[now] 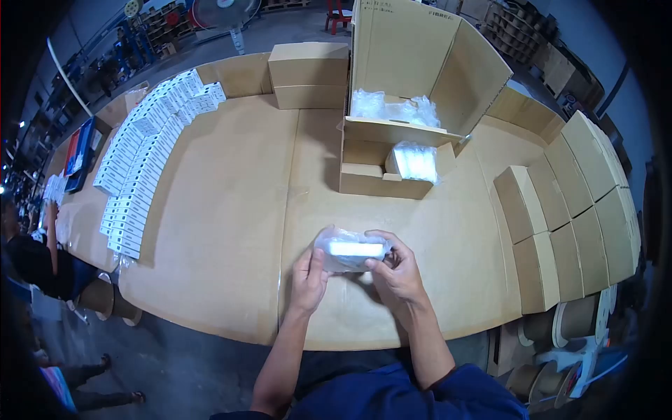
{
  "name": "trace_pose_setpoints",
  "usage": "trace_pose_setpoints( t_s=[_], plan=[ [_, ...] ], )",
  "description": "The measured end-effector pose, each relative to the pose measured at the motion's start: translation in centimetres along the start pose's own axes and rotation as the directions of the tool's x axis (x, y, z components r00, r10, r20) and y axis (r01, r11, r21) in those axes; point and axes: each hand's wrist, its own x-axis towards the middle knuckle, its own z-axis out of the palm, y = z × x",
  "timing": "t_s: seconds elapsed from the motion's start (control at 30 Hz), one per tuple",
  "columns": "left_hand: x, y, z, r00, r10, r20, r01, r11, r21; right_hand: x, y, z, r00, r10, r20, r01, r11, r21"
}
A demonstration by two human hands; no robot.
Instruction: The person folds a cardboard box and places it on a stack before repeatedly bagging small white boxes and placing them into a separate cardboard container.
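Between my two hands is a white box in a clear plastic bag [352, 250], held just above the cardboard-covered table. My left hand [309, 278] grips its left end, thumb in front. On the right end, my right hand [399, 269] has its thumb at the lower edge and its fingers behind. Beyond them stands a small open carton [385, 185] with several plastic-wrapped white packs [415, 162] at its right side. Right behind it rises a taller open carton [406, 52] with clear plastic bags [392, 108] inside.
Stacked rows of small white boxes [143, 157] line the table's left side. Brown cartons [567, 217] are stacked along the right, and another carton [310, 73] stands at the back. A co-worker [45, 248] is at the far left. Cardboard [217, 196] covers the tabletop.
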Motion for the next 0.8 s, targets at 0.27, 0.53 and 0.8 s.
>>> trace_pose_setpoints(
  t_s=[0.27, 0.53, 0.8],
  plan=[
    [-0.3, 0.7, 0.7, 0.998, -0.057, 0.010, 0.050, 0.936, 0.347, -0.3, -0.7, 0.1, 0.998, -0.037, 0.052, 0.043, 0.991, -0.130],
    [0.1, 0.4, 0.4, 0.994, -0.050, -0.099, 0.071, 0.972, 0.226, 0.4, -0.5, -1.1, 0.993, -0.035, -0.111, 0.020, 0.991, -0.135],
    [0.4, 0.7, 0.6, 0.979, -0.091, -0.180, 0.111, 0.989, 0.101, 0.2, -2.3, -0.5, 0.956, -0.244, 0.164, 0.291, 0.864, -0.411]
  ],
)
